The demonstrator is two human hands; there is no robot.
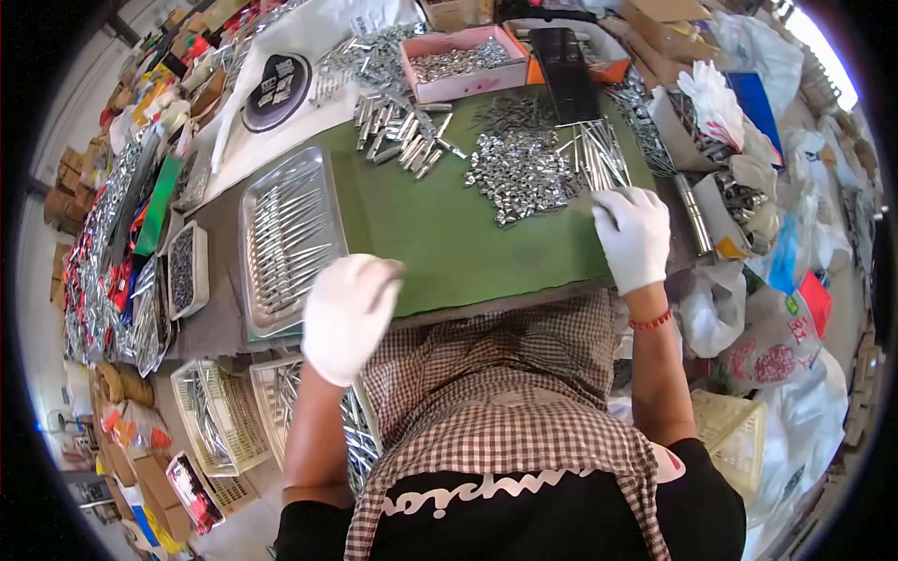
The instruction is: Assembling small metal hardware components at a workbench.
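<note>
- Cluttered green mat [449, 243], parts everywhere.
- My right hand [634, 236] at 2 o'clock pinches thin metal rods [599, 154], fanned beside the shiny pile [522, 173] for easy grabbing.
- Left hand [346, 313] at 9 o'clock hovers curled near the steel tray [285, 238]; can't tell if it holds anything.

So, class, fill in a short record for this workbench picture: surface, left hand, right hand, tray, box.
Surface: green mat
Left hand: white glove, curled at the mat's near edge beside the metal tray; hold unclear
Right hand: white glove, fingertips at the thin metal rods
Tray: rows of thin metal pieces
Box: pink box of small metal parts, far side
Middle: pile of small shiny parts
</note>
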